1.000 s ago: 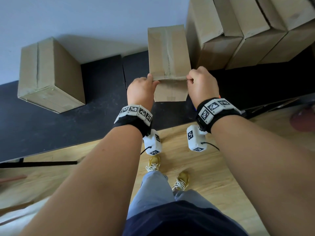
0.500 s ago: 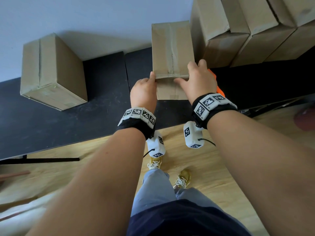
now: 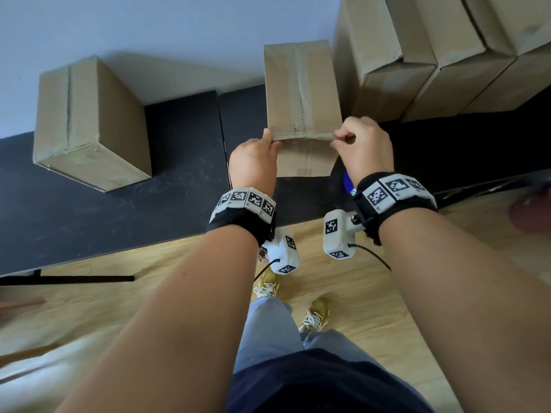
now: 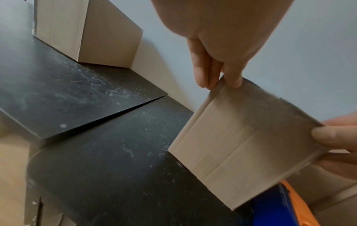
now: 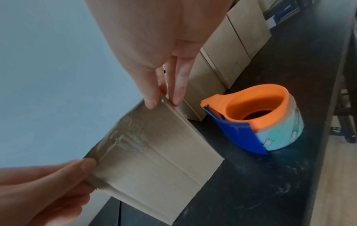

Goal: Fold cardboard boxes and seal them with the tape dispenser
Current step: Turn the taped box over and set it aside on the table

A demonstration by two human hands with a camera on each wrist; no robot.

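My left hand (image 3: pixel 253 162) and right hand (image 3: pixel 362 147) each pinch a near top corner of the taped box (image 3: pixel 302 90); tape dispenser (image 5: pixel 257 120) rests beside it.

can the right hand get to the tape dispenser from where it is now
Probably yes, once it lets go. The right hand pinches the near top corner of the box; the tape dispenser sits on the black table just beside that box, with nothing between.

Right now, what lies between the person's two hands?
The taped brown cardboard box: left hand and right hand pinch its near top corners, plainest in the head view.
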